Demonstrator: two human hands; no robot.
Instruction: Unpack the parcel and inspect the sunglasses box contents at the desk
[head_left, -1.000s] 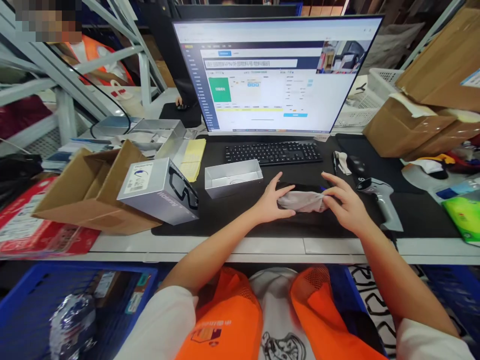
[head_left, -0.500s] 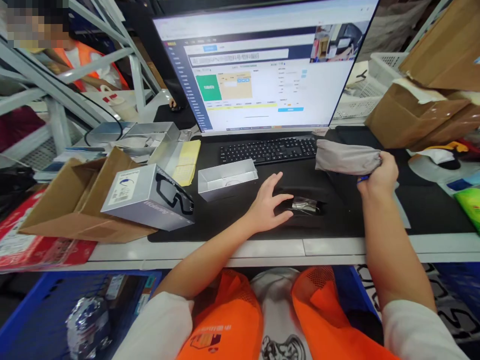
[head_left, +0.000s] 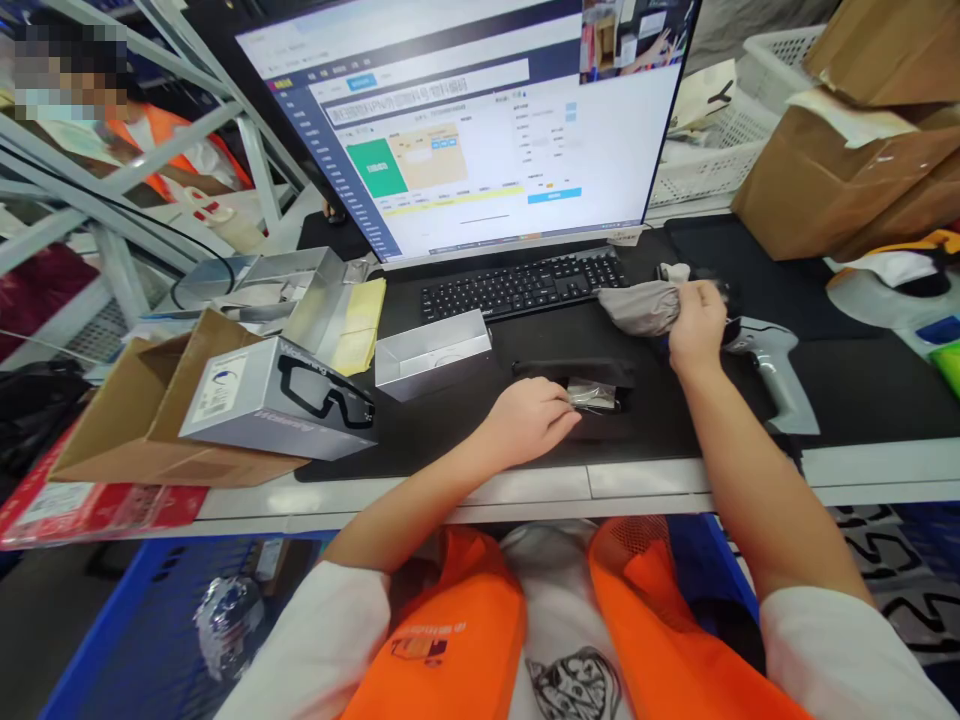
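Change: grey pouch (head_left: 641, 305) was pressed between both hands over the black case half a second to a second ago; it now sits off to the right of the black case (head_left: 581, 378), near the keyboard's right end, held in the right hand alone.
Change, left hand: left hand (head_left: 525, 420) has moved from open-palmed beside the case to lying on its near left corner.
Meaning: pouch and case are now separated, so the contents of the case are exposed; judged from this, the unpacking step is done and inspection of the inner item is in hand.
Left fingers: curled loosely, tips touching a small clear-wrapped item (head_left: 592, 397) at the front of the case; whether they pinch it or only rest on it cannot be told.
Right fingers: right hand (head_left: 697, 325) is closed in a fist around the right end of the pouch, which is bunched there.
Pouch, axis: long axis runs left to right, roughly parallel to the keyboard (head_left: 521, 285); free end points left toward the keys, gathered end lies inside the fist.
Pouch, height: whether it rests on the black mat (head_left: 450, 430) or is lifted just clear cannot be told.
Case, axis: long axis also left to right, lying flat on the mat, in front of the keyboard.
Case, neighbours: open silver tray (head_left: 433, 353) just to the left of the case; scanner (head_left: 772, 375) to the right of the case, beyond the right hand; printed glasses box (head_left: 270, 400) well to the left, leaning on a cardboard box (head_left: 157, 420).
Support: tabletop (head_left: 652, 478) edge runs just in front of the case.
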